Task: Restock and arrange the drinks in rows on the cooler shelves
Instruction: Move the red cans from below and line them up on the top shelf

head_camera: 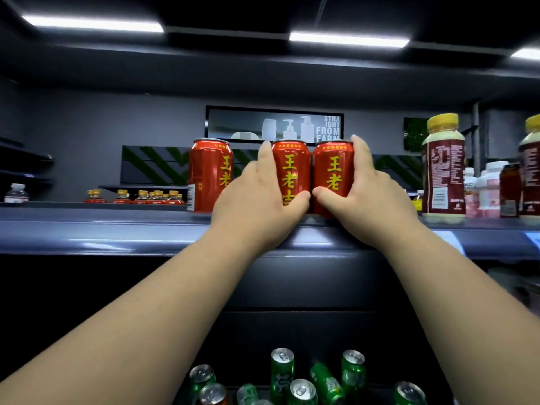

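Observation:
Three red cans with yellow characters stand upright on the dark top shelf (pixel 87 229). My left hand (pixel 257 200) grips the middle can (pixel 290 168), fingers round its left side and thumb across its lower front. My right hand (pixel 365 188) grips the right can (pixel 333 171), fingers over its right side and thumb at its base. These two cans stand side by side and touch. The third red can (pixel 209 173) stands alone to the left, partly behind my left hand.
Tall brown-labelled bottles with yellow caps (pixel 442 168) and small pink-and-white bottles (pixel 485 188) stand on the shelf at the right. Small yellow-capped bottles (pixel 146 197) line a ledge behind at left. Several green cans (pixel 282 372), some lying tilted, fill a lower shelf.

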{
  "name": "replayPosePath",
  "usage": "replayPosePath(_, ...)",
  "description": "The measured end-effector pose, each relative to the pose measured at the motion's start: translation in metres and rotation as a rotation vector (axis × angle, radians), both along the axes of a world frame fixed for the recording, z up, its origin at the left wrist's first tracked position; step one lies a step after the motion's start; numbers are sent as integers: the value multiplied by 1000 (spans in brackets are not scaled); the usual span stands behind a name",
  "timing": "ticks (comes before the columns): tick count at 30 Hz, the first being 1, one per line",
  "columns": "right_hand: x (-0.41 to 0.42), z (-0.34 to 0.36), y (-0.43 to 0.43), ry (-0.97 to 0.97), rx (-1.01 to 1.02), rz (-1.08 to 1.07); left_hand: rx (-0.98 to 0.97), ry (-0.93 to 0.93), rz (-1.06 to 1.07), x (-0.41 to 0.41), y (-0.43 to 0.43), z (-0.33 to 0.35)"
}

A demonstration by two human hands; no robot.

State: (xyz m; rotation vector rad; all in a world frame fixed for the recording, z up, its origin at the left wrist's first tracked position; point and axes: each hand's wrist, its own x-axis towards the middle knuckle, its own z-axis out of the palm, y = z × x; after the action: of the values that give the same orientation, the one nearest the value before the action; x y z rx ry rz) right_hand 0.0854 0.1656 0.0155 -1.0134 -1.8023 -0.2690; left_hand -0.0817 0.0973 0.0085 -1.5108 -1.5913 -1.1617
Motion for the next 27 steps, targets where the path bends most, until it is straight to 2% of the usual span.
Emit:
replayPosePath(2, 0, 1, 0, 1, -21, 9, 169, 133, -7, -2, -9, -4)
replayPosePath(4, -1, 3, -1, 8, -41, 18, 342, 293, 125, -10, -18, -1)
replayPosePath(6, 0, 4, -1, 10, -53, 32, 403, 217, 220, -26, -21, 8)
replayPosePath(9, 1, 3, -1, 13, -57, 38, 189, -246, 192, -44, -21, 13)
replayPosePath(11, 1, 2, -1, 17, -53, 41, 110, -395, 151, -49, -18, 13)
replayPosePath(21, 4, 2, 0, 43, -57, 74, 20, -248, 8, -43, -19, 12)
replayPosePath(27, 0, 1, -1, 12, -18, -18, -97, -185, 257, -44, -11, 12)
